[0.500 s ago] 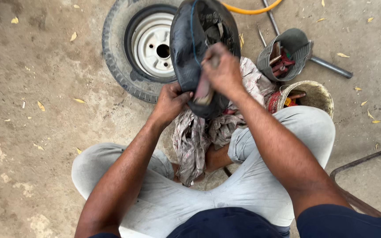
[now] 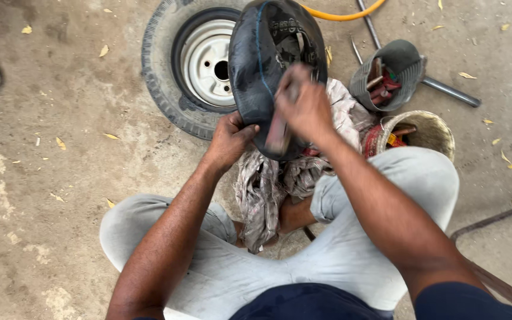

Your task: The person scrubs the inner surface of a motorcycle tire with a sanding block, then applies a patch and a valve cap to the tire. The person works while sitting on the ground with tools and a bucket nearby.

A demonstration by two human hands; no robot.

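Inner tube [image 2: 256,65]: black rubber, folded over itself, held up at upper centre of the frame above the person's lap.
Left hand [image 2: 230,137]: fingers clamped together on the tube's lower left edge, pinning the fold.
Right hand [image 2: 306,106]: motion-blurred; fingers curled shut around a small dark tool [image 2: 278,135] pressed against the tube's face.
Handling: judged soft, limp and light; the rubber will sag and slide unless gripped at a fold, so the doubled edge is the firm place to hold.
Rag [image 2: 268,184]: grey crumpled cloth, hanging beneath the tube between the knees.
Wheel [image 2: 194,65]: tyre on a pale steel rim, lying flat on the concrete just behind the tube, upper centre-left.
Grey bucket [image 2: 410,62]: upper right, holding reddish tools.
Woven basket [image 2: 431,127]: right of centre, just beside the right knee.
Yellow hose [image 2: 345,15]: top edge.
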